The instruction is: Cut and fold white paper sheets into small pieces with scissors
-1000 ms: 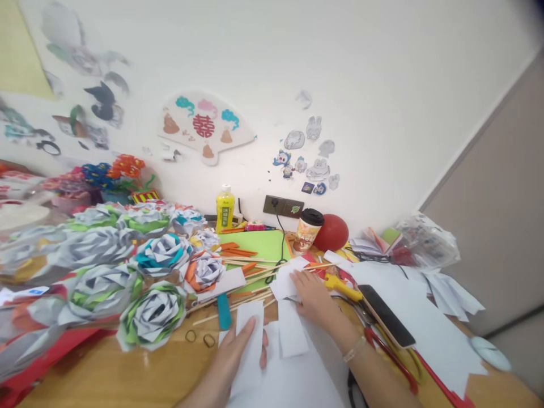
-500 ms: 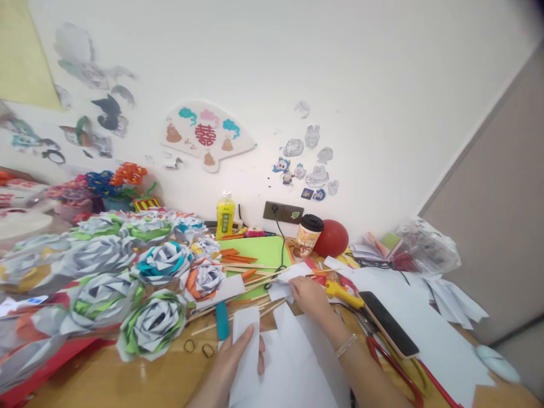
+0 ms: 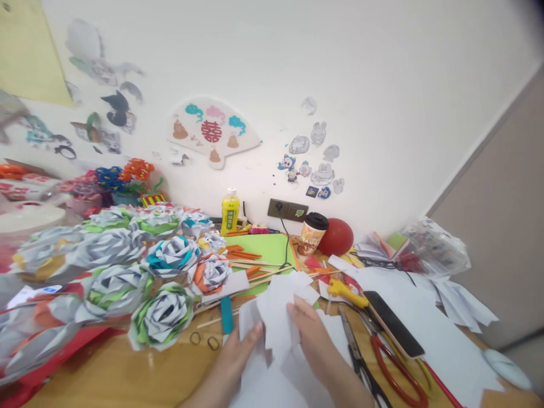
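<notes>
My left hand [image 3: 240,356] pinches a narrow white paper strip [image 3: 247,317] and lifts it off the wooden table [image 3: 110,371]. Beside it my right hand [image 3: 312,337] grips a bunch of white paper pieces [image 3: 283,306], held up just above the table. The two hands are close together over more white sheets [image 3: 272,388] at the near edge. A blue stick [image 3: 226,314] and two small rubber bands [image 3: 203,340] lie just left of my left hand.
Several paper roses [image 3: 161,310] crowd the left side. Red-handled scissors [image 3: 385,368], a black phone [image 3: 393,323] and a yellow tool [image 3: 346,290] lie to the right. A yellow bottle [image 3: 230,211], a coffee cup [image 3: 312,235], a red ball [image 3: 338,237] and green paper [image 3: 263,249] stand by the wall.
My right hand has drawn back from the far paper pile toward me with white pieces in its grip. My left hand has raised its strip off the table, and the hands have come together.
</notes>
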Available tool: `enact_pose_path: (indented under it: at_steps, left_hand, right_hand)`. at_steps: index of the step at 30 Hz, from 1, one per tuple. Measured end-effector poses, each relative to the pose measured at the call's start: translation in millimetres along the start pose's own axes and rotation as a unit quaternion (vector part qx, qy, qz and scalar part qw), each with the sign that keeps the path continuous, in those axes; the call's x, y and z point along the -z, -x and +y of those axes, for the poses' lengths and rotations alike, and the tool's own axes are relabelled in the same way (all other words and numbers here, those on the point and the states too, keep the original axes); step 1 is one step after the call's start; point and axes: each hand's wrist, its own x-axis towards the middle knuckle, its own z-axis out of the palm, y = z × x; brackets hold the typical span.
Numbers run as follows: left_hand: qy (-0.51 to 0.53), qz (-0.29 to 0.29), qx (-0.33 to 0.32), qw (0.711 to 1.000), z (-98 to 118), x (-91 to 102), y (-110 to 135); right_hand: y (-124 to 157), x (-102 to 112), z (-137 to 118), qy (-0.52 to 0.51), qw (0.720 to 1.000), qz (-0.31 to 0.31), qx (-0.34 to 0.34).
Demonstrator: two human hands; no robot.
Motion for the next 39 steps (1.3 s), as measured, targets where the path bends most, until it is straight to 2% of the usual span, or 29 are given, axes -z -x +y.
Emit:
enact_pose_path:
  at_steps: [2, 4, 6, 8, 10, 12, 14, 17, 20, 25, 28, 32, 35, 37, 39]
  left_hand:
    - [-0.006, -0.007, -0.004, 1.0, 0, 0.2, 1]
    - [-0.042, 0.013, -0.019, 0.999, 0, 1.0, 1]
    - [-0.09, 0.038, -0.049, 0.994, 0, 2.5, 0]
    - [-0.13, 0.046, -0.093, 0.986, -2, 4.5, -2]
    - [-0.156, 0.045, -0.121, 0.979, -4, 6.6, -4]
    - [-0.17, 0.037, -0.139, 0.975, -5, 7.8, -5]
    - [-0.191, 0.009, -0.17, 0.967, -6, 8.0, -7]
    - [-0.238, -0.016, -0.227, 0.944, -8, 7.9, -10]
    - [-0.245, -0.005, -0.212, 0.946, -8, 7.5, -11]
    - [-0.222, -0.013, -0.175, 0.959, -3, 3.9, -10]
    - [-0.214, 0.017, -0.156, 0.964, 1, 3.5, -11]
    - [-0.198, 0.074, -0.128, 0.969, 6, 6.4, -13]
    - [-0.174, 0.092, -0.118, 0.973, 9, 6.8, -12]
    - [-0.153, 0.092, -0.106, 0.978, 10, 5.5, -11]
    - [-0.129, 0.091, -0.086, 0.984, 10, 3.4, -9]
  right_hand:
    - [8, -18, 7, -0.082, 0.996, -0.041, -0.01]
    - [13, -31, 16, -0.047, 0.998, -0.04, 0.025]
    - [14, -36, 23, 0.111, 0.989, -0.011, 0.098]
    - [13, -35, 26, 0.279, 0.947, 0.005, 0.158]
    - [9, -28, 25, 0.399, 0.898, 0.011, 0.187]
    - [0, -15, 22, 0.463, 0.866, 0.014, 0.189]
    - [-13, 0, 19, 0.49, 0.85, 0.013, 0.191]
    - [-32, 20, 21, 0.506, 0.835, -0.053, 0.208]
    - [-47, 34, 30, 0.52, 0.828, -0.074, 0.197]
    - [-61, 45, 43, 0.505, 0.849, -0.04, 0.15]
    - [-64, 50, 43, 0.455, 0.881, -0.018, 0.129]
    - [-56, 54, 31, 0.336, 0.934, 0.059, 0.103]
    - [-41, 44, 19, 0.201, 0.973, 0.083, 0.072]
    - [-28, 30, 13, 0.103, 0.992, 0.054, 0.043]
    - [-14, 14, 10, 0.017, 1.0, 0.018, 0.014]
